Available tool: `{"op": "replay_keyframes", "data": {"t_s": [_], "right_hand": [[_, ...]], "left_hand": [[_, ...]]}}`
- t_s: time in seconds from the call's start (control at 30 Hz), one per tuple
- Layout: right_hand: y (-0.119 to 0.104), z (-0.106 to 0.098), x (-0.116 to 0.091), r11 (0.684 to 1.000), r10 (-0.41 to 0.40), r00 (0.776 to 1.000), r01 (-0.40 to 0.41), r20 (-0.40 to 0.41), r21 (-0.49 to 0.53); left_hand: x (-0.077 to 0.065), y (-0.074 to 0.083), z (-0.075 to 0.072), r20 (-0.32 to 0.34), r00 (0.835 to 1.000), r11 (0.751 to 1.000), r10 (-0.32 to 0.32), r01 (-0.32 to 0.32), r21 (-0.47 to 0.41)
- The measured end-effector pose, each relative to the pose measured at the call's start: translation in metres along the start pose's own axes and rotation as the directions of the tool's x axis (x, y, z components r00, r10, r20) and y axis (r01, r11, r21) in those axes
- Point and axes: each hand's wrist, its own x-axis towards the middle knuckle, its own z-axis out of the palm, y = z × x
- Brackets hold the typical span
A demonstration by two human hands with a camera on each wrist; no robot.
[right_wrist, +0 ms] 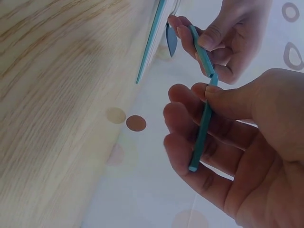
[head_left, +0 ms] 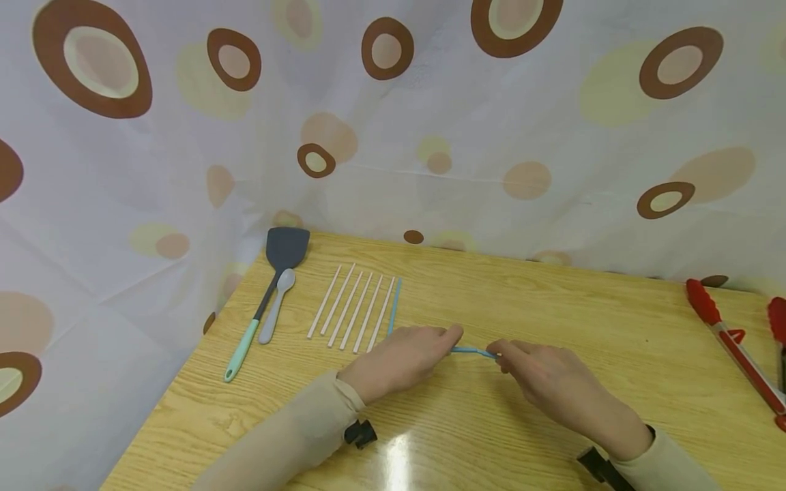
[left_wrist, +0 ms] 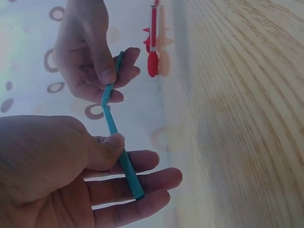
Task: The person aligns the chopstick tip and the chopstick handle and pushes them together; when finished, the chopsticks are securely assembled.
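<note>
Between my two hands is a thin blue straw point(head_left: 468, 350), kinked near its middle. My left hand point(head_left: 399, 360) pinches one half; in the left wrist view the thumb presses that half of the straw point(left_wrist: 127, 166) against the fingers. The other half lies in my right hand point(head_left: 555, 383), thumb and forefinger pinching close to the kink, as the right wrist view shows on the straw point(right_wrist: 202, 135). Beyond the left hand, a second blue straw point(head_left: 395, 305) lies on the table, its near end hidden by that hand. Several pale straws point(head_left: 350, 310) lie in a row beside it.
A dark spatula with a mint handle point(head_left: 242, 351) and a grey spoon point(head_left: 276, 310) lie at the table's left side. Red-tipped tongs point(head_left: 733, 348) lie at the right, with another red-tipped utensil point(head_left: 777, 320) at the frame edge. A patterned curtain point(head_left: 467, 123) hangs behind the wooden table point(head_left: 552, 300).
</note>
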Motion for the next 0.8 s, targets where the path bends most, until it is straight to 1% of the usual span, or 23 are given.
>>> {"op": "replay_keyframes", "data": {"t_s": [0.1,0.2,0.3,0.4,0.53,0.67,0.8], "right_hand": [[0.0004,0.0008,-0.0006,1.000,-0.004,1.000,0.004,-0.020,-0.021],[0.0010,0.0014,-0.0007,0.999,-0.007,1.000,0.006,-0.029,-0.038],[0.0025,0.0009,-0.0012,0.999,-0.021,0.999,0.020,-0.031,-0.031],[0.0038,-0.0001,-0.0014,0.999,-0.033,0.999,0.032,-0.036,-0.021],[0.0048,-0.0013,-0.0003,0.999,-0.024,0.999,0.023,-0.041,-0.038],[0.0040,-0.0028,0.0004,0.998,-0.002,0.999,0.000,-0.035,-0.065],[0.0027,-0.0043,0.0011,0.994,0.018,0.999,-0.021,-0.028,-0.108]], "left_hand": [[0.0005,0.0028,-0.0001,0.011,1.000,0.999,-0.012,0.012,0.043],[0.0021,0.0050,0.0002,0.011,1.000,0.994,-0.010,0.009,0.105],[0.0040,0.0054,0.0020,-0.024,1.000,0.983,0.016,-0.011,0.181],[0.0044,0.0050,0.0033,-0.064,0.997,0.977,0.036,-0.022,0.213],[0.0041,0.0050,0.0029,-0.096,0.994,0.976,0.047,-0.025,0.214],[0.0041,0.0053,0.0035,-0.101,0.993,0.977,0.055,-0.033,0.209],[0.0043,0.0055,0.0049,-0.102,0.992,0.980,0.076,-0.055,0.189]]}}
